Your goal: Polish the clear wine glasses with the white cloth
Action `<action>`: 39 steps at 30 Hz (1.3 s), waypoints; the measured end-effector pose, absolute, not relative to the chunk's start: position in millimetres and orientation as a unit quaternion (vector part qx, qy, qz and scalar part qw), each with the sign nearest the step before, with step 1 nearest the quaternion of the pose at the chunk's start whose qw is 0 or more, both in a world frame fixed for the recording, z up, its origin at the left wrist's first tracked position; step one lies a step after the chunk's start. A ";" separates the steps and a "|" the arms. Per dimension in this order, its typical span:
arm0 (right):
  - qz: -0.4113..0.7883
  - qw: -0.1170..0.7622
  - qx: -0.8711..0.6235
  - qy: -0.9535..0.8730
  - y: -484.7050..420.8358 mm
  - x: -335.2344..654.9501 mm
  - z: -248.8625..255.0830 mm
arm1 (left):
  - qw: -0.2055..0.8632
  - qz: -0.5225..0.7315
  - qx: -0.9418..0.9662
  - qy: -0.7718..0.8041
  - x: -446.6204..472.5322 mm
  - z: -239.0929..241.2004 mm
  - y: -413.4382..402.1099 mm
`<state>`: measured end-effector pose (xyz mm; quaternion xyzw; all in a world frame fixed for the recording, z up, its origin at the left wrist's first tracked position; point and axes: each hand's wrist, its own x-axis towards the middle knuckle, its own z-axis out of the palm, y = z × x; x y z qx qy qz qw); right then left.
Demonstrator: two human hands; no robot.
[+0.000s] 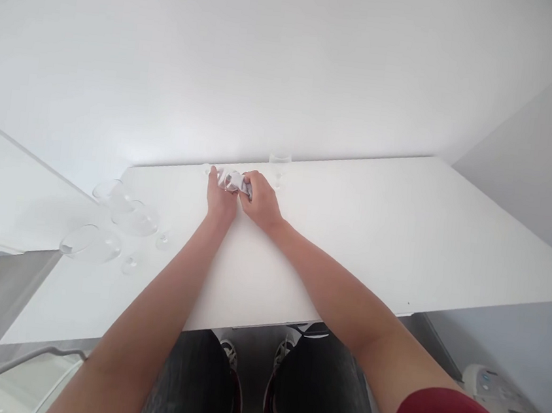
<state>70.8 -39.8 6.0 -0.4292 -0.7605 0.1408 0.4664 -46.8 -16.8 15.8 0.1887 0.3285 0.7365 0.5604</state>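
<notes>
Both my hands reach to the far edge of a white table (401, 233). My left hand (220, 197) is closed round a clear glass (232, 181) that I can barely make out against the white. My right hand (261, 200) is closed on a light grey cloth (245, 185) pressed against that glass. The two hands touch each other around it. Another clear glass (279, 162) stands just behind my right hand by the wall.
Two clear wine glasses (123, 207) (89, 243) lie on their sides at the table's left. A white wall runs behind the table. A metal rack (2, 368) is at lower left, a white appliance (506, 405) at lower right. My legs and shoes show below the table's near edge.
</notes>
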 end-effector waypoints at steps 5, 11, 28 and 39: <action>0.096 0.506 -0.426 -0.743 -41.8 72.0 7.3 | 0.570 0.721 0.304 0.250 -51.0 14.9 -29.6; 0.140 0.526 -0.467 -0.697 -42.1 68.0 8.9 | 0.589 0.724 0.310 0.181 -46.0 16.8 -29.7; 0.490 0.509 -0.365 -0.607 -37.4 66.3 -0.3 | 0.581 0.717 0.314 0.224 -46.7 9.4 -23.0; 0.587 0.550 -0.294 -0.516 -36.2 67.2 -1.5 | 0.535 0.702 0.363 0.297 -44.1 4.1 -23.4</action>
